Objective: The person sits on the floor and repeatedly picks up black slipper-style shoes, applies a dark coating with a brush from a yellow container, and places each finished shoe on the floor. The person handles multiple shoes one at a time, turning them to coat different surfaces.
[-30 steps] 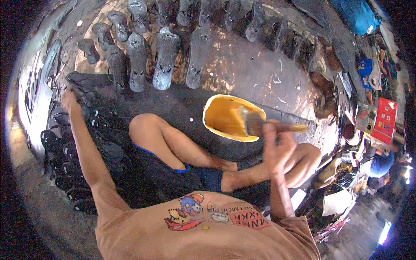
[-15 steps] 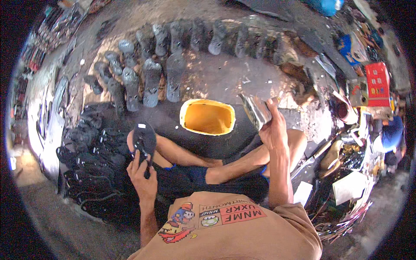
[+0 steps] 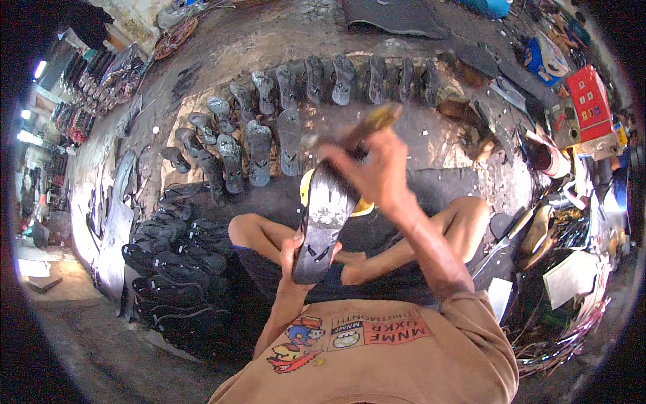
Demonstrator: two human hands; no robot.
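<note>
My left hand (image 3: 291, 262) grips a black flip-flop (image 3: 317, 236) by its near end, in front of my crossed legs. A wet-looking, shiny pale patch covers the middle of its upward face. My right hand (image 3: 385, 172) is closed round a flat tool (image 3: 377, 122) with a yellowish end, over the flip-flop's far end. Motion blurs the tool, so its exact kind and whether it touches the flip-flop are unclear. Behind the flip-flop stands a yellow tub (image 3: 363, 207), mostly hidden by it. Dark soles (image 3: 259, 151) lie in rows on the ground beyond.
A pile of black flip-flops (image 3: 178, 259) lies to my left. At right are a knife-like blade (image 3: 501, 242), a white sheet (image 3: 570, 279), a red box (image 3: 589, 104) and a heap of thin strips (image 3: 552, 357). A dark sheet (image 3: 393, 17) lies far ahead.
The flip-flop has come from over my left knee to the middle, turned to show its shiny patched face. My right hand has swung left with the tool to the flip-flop's far end.
</note>
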